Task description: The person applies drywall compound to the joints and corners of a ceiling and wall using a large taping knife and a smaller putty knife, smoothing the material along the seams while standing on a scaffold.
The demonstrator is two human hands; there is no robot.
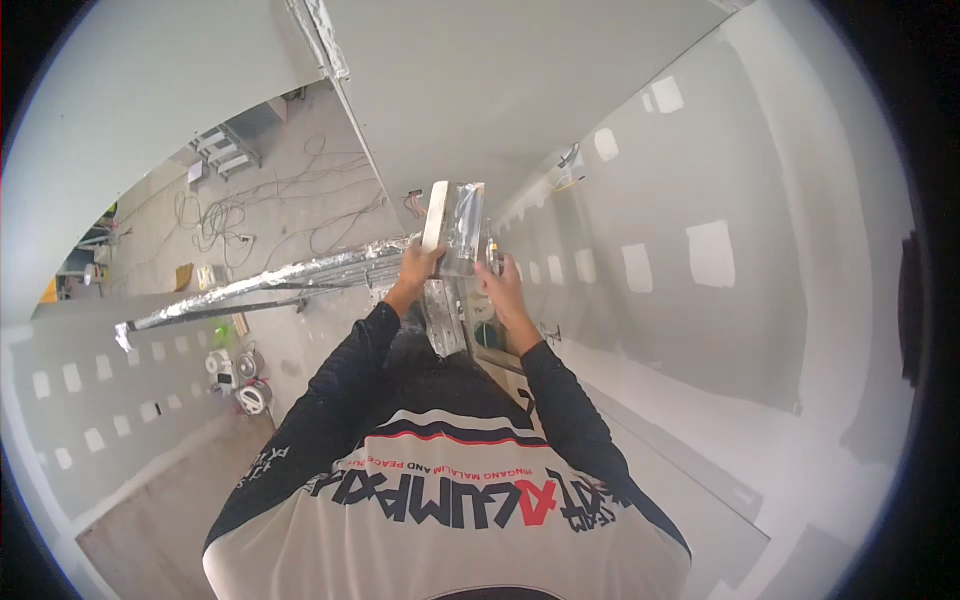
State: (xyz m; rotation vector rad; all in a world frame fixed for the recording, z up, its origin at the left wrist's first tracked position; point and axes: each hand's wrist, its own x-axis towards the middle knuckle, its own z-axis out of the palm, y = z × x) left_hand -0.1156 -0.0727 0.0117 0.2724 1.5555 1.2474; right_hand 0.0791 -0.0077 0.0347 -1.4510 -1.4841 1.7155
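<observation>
My left hand (415,268) is closed on a wide metal blade tool (462,220) with a pale flat strip (435,212) along its left side, held upright above a plaster-streaked metal beam or plank (442,315). My right hand (500,282) is closed at the tool's lower right, beside a narrow metal piece with a yellow part (494,247); whether that is a separate tool I cannot tell. Both dark-sleeved forearms reach up from the lower edge.
Plaster-spattered rails (265,283) run leftward at waist height. Far below are tangled cables (215,215), a stepladder (222,152) and several buckets (252,395). A patched drywall wall (660,180) rises at the right; a ceiling or wall panel (450,70) is ahead.
</observation>
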